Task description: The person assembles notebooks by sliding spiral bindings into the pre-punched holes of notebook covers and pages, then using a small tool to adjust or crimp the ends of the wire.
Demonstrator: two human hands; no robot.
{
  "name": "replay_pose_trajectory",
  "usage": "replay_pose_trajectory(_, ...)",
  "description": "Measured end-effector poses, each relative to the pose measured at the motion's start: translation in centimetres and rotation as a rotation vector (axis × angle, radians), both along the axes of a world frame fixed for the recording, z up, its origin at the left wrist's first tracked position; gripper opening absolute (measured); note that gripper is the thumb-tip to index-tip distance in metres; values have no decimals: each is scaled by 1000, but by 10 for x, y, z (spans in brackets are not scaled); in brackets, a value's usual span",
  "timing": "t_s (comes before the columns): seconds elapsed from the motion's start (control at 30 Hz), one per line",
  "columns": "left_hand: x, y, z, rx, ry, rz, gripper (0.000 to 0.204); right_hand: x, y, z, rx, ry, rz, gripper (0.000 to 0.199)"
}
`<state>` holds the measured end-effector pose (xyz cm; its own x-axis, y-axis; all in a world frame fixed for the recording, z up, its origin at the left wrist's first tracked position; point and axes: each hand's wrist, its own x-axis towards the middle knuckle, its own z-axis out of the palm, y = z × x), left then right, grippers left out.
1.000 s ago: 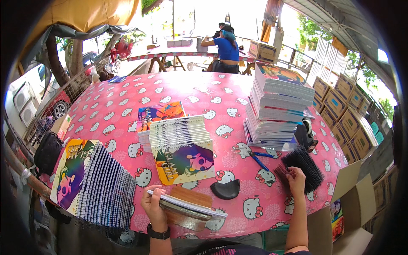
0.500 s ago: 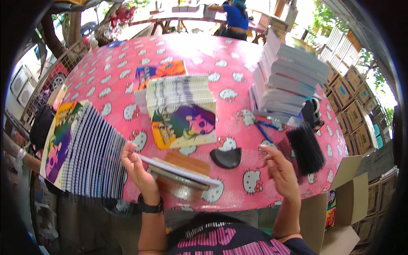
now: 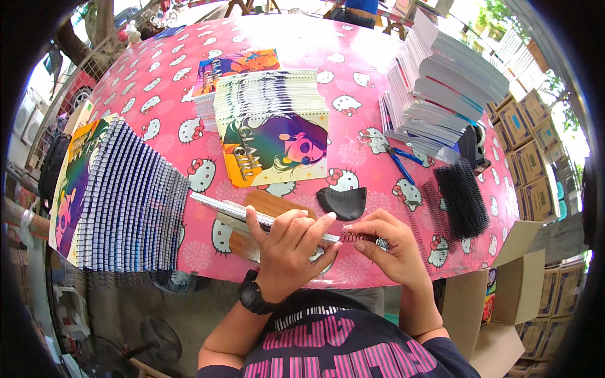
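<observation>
Jutting leftward from the left hand (image 3: pixel 287 242), a thin notebook (image 3: pixel 230 207) is clamped by its fingers nearer its right end. At that end, the right hand (image 3: pixel 387 246) pinches a dark coil (image 3: pixel 351 237) between thumb and fingers. Around the notebook: a wooden board (image 3: pixel 271 204) and black curved pad (image 3: pixel 343 203) just beyond, pliers (image 3: pixel 401 169) and a coil heap (image 3: pixel 463 201) rightward, fanned bound books (image 3: pixel 129 195) leftward.

Ahead of the right hand (image 3: pixel 394 249), a lane runs between the notebook pile (image 3: pixel 274 129) and pliers (image 3: pixel 402 168); spiral coils (image 3: pixel 463 201) and a tall book stack (image 3: pixel 450 88) block rightward.
</observation>
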<state>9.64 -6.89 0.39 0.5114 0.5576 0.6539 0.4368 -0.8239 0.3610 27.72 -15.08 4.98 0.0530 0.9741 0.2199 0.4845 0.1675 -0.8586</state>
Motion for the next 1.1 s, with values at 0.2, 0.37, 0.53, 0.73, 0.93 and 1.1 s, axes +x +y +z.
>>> replay_pose_trajectory(0.2, 11, -6, -9, 92, -51, 106, 38, -10, 5, -1, 95, -101, -119, 24)
replay_pose_trajectory(0.37, 10, -7, -10, 49, -35, 99, 41, -12, 8, -7, 191, -152, -99, 21)
replay_pose_trajectory(0.53, 9, -7, -3, 17, -24, 66, 44, -6, 9, -13, 339, -270, -26, 23)
replay_pose_trajectory(0.73, 6, -8, 7, -48, 65, 70, 51, -4, 11, -7, 303, -191, 28, 24)
replay_pose_trajectory(0.93, -13, 7, 22, -144, -33, -131, 33, 0, 14, -9, 380, -225, 68, 22)
replay_pose_trajectory(1.1, -16, 15, 17, -137, -149, -201, 11, -1, 14, -13, 468, -299, 75, 16)
